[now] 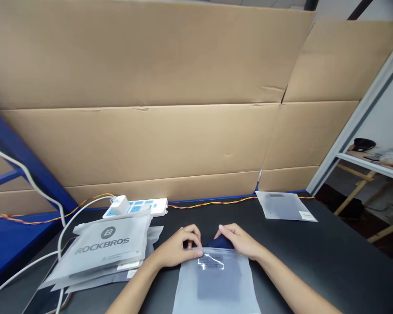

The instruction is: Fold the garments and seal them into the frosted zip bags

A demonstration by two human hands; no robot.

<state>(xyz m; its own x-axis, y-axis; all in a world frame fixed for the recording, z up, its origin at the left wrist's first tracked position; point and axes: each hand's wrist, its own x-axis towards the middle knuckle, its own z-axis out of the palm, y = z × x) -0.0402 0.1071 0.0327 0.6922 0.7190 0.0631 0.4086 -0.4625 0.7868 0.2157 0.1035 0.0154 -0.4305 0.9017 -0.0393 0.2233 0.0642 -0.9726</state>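
A frosted plastic bag [218, 279] lies on the black tabletop in front of me, its opening on the far side. Dark navy fabric [221, 242] sticks out of that opening, and a darker rectangle shows through the plastic. My left hand [181, 246] pinches the bag's upper left corner between thumb and fingers. At the opening's right side is my right hand [239, 240], fingers curled at the navy fabric and the bag's edge; its fingertips are partly hidden, so what it grips is unclear.
On the left, several filled frosted bags [108, 244] marked ROCKBROS are stacked near white cables. Behind them sits a white power strip [157, 206] with a plug. Another frosted bag [281, 206] lies at the back right. A cardboard wall [170, 148] closes off the far edge.
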